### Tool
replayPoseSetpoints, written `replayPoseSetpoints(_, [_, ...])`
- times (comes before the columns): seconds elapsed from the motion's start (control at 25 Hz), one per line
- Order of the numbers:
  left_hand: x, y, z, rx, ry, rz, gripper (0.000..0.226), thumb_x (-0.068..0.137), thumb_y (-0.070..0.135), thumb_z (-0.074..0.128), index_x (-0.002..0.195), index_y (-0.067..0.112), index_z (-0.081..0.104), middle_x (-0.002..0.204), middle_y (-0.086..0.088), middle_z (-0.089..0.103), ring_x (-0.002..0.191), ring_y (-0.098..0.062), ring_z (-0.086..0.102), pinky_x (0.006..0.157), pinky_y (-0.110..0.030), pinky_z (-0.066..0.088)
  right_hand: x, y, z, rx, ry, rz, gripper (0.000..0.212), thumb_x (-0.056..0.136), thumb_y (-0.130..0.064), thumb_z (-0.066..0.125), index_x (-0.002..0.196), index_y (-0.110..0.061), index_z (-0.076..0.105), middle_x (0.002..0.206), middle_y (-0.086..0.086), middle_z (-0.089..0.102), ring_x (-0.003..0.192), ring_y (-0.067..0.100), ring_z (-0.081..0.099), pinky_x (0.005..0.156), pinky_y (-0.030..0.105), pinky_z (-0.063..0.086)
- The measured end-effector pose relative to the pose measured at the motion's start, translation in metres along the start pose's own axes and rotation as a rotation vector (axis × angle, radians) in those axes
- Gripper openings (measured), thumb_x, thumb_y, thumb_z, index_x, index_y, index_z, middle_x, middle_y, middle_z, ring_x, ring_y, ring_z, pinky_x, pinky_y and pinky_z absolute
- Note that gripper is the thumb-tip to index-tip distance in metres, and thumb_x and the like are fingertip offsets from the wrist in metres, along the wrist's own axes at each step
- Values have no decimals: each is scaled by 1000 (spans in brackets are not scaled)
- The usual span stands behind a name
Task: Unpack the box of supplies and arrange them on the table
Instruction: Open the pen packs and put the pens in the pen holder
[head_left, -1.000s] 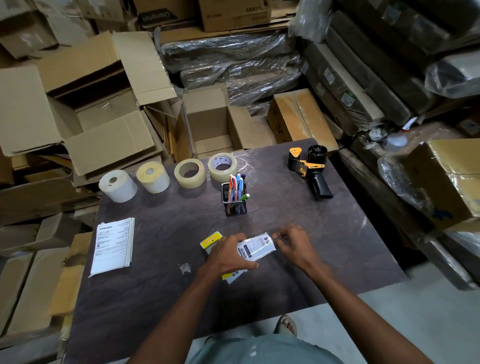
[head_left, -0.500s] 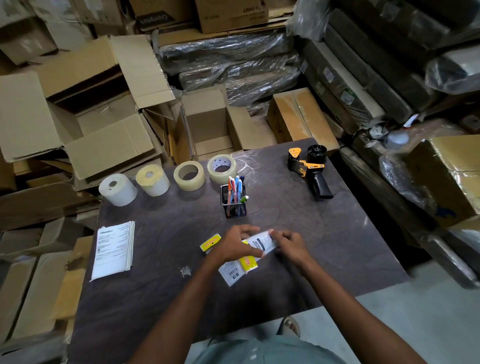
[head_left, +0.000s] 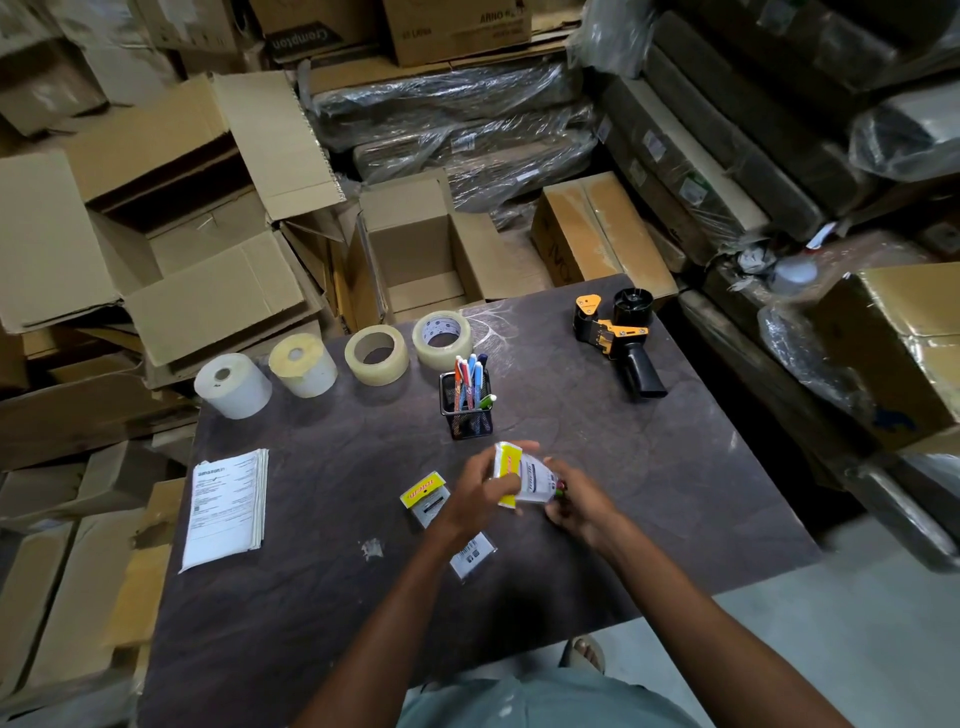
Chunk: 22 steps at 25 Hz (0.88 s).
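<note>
Yellow-and-white packaging stands out at the centre of a dark table (head_left: 675, 519), where a person lifts a small packet (head_left: 522, 475) just above the surface with both hands. Their left hand (head_left: 480, 496) grips the packet's yellow end, fingers curled round it, while the right hand (head_left: 576, 501) pinches the white end from the other side. Two more packets lie flat on the table beside the left forearm: a yellow-topped packet (head_left: 425, 496) on its left and a barcoded packet (head_left: 471, 555) partly hidden under the wrist. Behind the hands, a black mesh pen holder (head_left: 466, 410) stands upright, filled with coloured pens. Along the far edge sit four rolls in a row: a white label roll (head_left: 234, 385), a yellowish label roll (head_left: 303, 365), a clear tape roll (head_left: 377, 356) and a second clear tape roll (head_left: 442, 339) with printed lettering on its core. An orange-and-black tape dispenser (head_left: 618, 338) lies at the far right corner, well apart from the rest. Near the left edge rests a stack of printed sheets (head_left: 226, 509). An open cardboard box (head_left: 415, 249) stands just beyond the table, among heaped cartons and plastic-wrapped bundles.
</note>
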<state>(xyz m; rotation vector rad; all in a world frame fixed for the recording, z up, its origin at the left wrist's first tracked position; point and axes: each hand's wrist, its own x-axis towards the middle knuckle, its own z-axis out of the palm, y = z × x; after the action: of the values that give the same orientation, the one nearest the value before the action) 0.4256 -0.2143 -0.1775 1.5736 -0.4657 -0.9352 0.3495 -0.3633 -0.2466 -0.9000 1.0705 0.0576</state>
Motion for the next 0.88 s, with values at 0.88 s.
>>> replayPoseSetpoints(0.88, [3, 10, -26, -110, 1, -5, 51, 67, 17, 55, 115, 15, 71, 109, -13, 74, 99, -32, 71, 66, -37, 59, 13, 4, -1, 41, 285, -182, 28, 90, -17, 56, 68, -3, 65, 56, 10, 63, 30, 11, 47, 31, 15, 31])
